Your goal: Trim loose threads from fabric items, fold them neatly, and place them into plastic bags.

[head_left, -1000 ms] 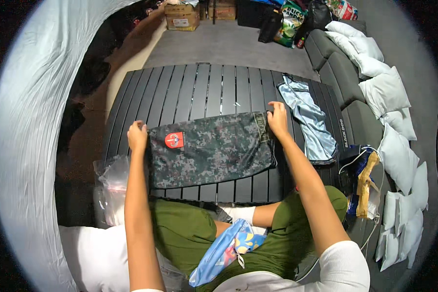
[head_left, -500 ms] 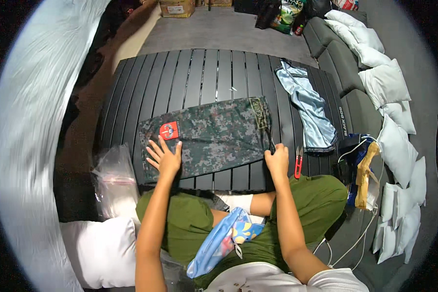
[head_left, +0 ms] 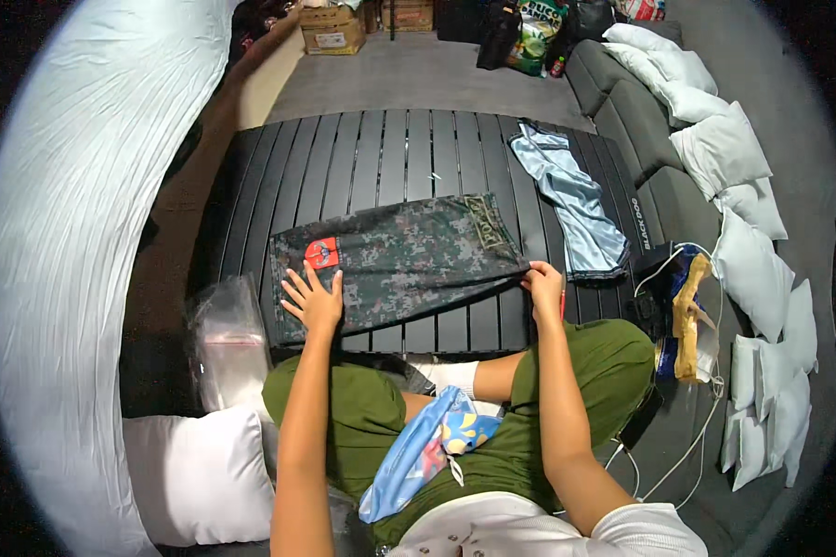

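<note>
The cloth lay spread, creases unsmoothed; left hand, fingers apart, pressed eight o'clock; right hand pinched its three o'clock corner.

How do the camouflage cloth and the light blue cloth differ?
The camouflage cloth is dark and patterned; the light blue cloth is shiny with dark edging. The left hand and right hand touch the camouflage cloth; neither touches the light blue cloth, which lies narrower and creased. Both lie on the black slatted table.
</note>
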`<state>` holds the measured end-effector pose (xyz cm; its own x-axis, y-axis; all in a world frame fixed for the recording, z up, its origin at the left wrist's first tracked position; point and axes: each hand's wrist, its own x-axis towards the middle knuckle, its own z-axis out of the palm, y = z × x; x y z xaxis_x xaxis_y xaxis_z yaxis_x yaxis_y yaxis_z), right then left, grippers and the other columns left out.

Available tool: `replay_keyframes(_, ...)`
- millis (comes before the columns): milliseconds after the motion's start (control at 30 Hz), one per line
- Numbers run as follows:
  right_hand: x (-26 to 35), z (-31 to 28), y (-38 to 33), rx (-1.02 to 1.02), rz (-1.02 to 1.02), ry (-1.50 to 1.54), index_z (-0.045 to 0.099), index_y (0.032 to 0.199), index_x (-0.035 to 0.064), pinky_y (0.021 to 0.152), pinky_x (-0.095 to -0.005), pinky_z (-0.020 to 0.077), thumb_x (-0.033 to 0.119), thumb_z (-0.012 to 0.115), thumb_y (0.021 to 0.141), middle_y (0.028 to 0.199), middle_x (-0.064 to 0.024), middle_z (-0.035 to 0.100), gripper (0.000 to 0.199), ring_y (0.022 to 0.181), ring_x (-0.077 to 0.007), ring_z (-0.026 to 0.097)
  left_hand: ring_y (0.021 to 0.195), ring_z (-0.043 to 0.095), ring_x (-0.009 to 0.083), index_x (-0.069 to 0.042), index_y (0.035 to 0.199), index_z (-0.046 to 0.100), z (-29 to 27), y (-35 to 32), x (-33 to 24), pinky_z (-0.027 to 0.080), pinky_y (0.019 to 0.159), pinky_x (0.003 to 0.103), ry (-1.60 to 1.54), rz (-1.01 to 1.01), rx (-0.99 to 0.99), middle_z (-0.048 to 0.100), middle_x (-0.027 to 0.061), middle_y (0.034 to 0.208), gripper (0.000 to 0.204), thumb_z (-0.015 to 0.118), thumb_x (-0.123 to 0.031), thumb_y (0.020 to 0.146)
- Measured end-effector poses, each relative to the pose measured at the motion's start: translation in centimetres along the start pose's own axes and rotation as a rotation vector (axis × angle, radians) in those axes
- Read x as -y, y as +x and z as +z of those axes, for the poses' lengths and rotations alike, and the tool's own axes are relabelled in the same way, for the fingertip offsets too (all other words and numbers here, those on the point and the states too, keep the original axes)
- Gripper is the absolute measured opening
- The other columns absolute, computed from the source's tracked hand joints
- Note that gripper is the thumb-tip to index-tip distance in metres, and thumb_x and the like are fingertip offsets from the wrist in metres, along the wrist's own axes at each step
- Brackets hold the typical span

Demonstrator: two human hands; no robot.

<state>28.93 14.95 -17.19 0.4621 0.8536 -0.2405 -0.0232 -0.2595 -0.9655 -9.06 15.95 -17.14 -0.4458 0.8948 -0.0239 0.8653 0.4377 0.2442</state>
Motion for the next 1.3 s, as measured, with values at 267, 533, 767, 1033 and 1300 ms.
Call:
replay_keyframes(267, 0.3, 0.6, -0.7, 0.021, -0.002, -0.008, 0.054, 0.092, 0.0053, 0.058, -0.0236, 0.0438, 0.000, 0.048, 0.073, 0.078, -0.0022, 0.054, 0.021, 0.068, -0.0121, 0.052, 0.129, 0.009, 0.0404, -0.006, 0.131, 0.030, -1.0, 0.2, -0.4, 0.000, 0.100, 0.057, 0.013, -0.047, 0.133, 0.019, 0.0222, 0.138, 0.079, 0.032, -0.066, 0.079)
replay_keyframes(533, -0.8, 0.4, -1.4, 0.096, -0.101, -0.456, 0.050, 0.104, 0.0034, 0.066, -0.0275, 0.0437, 0.003, 0.060, 0.062, 0.078, -0.0077, 0.059, 0.043, 0.069, -0.0189, 0.056, 0.120, 0.023, 0.0462, -0.006, 0.122, 0.042, -1.4, 0.0, -1.1, 0.002, 0.096, 0.063, -0.018, -0.037, 0.096, 0.042, 0.0269, 0.119, 0.071, 0.033, -0.063, 0.080)
replay_keyframes(767, 1.5, 0.2, -1.1, 0.026, -0.304, -0.495, 0.060, 0.085, 0.0028, 0.056, -0.0262, 0.0424, -0.007, 0.053, 0.062, 0.072, -0.0063, 0.061, 0.025, 0.063, -0.0154, 0.056, 0.120, 0.024, 0.0467, -0.006, 0.120, 0.044, -1.2, 0.1, -1.2, 0.003, 0.096, 0.064, -0.023, -0.026, 0.089, 0.042, 0.0264, 0.119, 0.069, 0.035, -0.062, 0.081)
replay_keyframes(1033, 5.4, -0.4, 0.7, -0.087, -0.328, -0.839, 0.063, 0.081, 0.0022, 0.066, -0.0317, 0.0459, 0.002, 0.047, 0.075, 0.074, -0.0144, 0.063, 0.017, 0.072, -0.0237, 0.061, 0.116, 0.031, 0.0413, -0.008, 0.115, 0.045, -2.6, 1.4, -0.2, 0.020, 0.094, 0.060, 0.005, -0.064, 0.060, 0.042, 0.0214, 0.118, 0.060, 0.045, -0.056, 0.079)
replay_keyframes(1300, 7.7, 4.3, 10.4, 0.230, -0.436, -0.491, 0.058, 0.099, 0.0026, 0.075, -0.0283, 0.0448, 0.010, 0.062, 0.072, 0.088, -0.0094, 0.063, 0.028, 0.086, -0.0188, 0.059, 0.105, 0.042, 0.0315, -0.014, 0.109, 0.051, -6.2, 5.2, 1.8, 0.045, 0.078, 0.043, -0.070, 0.074, -0.146, 0.044, 0.0112, 0.113, 0.044, 0.067, -0.017, 0.068)
